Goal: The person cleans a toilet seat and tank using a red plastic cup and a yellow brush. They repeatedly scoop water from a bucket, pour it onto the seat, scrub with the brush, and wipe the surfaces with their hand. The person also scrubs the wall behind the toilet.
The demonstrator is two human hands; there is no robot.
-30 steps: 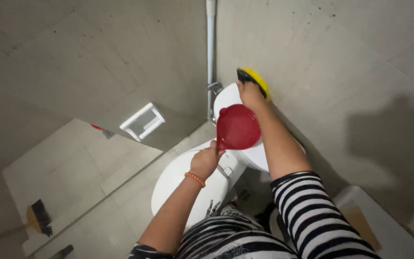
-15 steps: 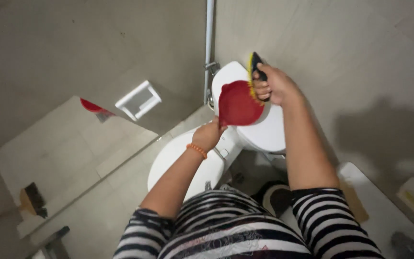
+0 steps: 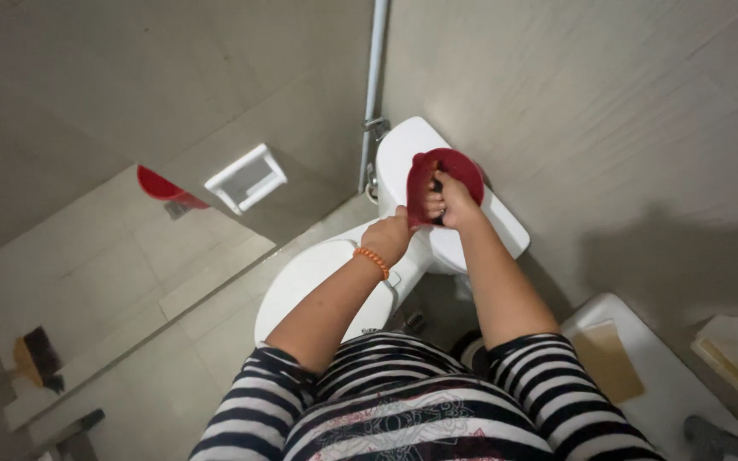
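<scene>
A round red plastic dipper (image 3: 453, 162) is held tilted over the white toilet tank (image 3: 403, 149). My left hand (image 3: 388, 237), with an orange bead bracelet on the wrist, grips the dipper's near rim. My right hand (image 3: 450, 203) reaches inside the dipper, fingers curled on a dark scrubber (image 3: 437, 184) that is mostly hidden by the hand. Below the hands lies the closed white toilet lid (image 3: 313, 282). My striped sleeves fill the bottom of the view.
A metal pipe (image 3: 376, 77) runs up the wall corner behind the tank. A white wall holder (image 3: 247, 177) and a red basin (image 3: 162, 186) are to the left. A brush (image 3: 36, 358) lies at far left. A white ledge (image 3: 676, 393) with a brown pad (image 3: 608, 358) is at lower right.
My right hand came back from the far end of the tank with the yellow and black scrubber and moved into the red dipper. My left hand kept its hold on the dipper.
</scene>
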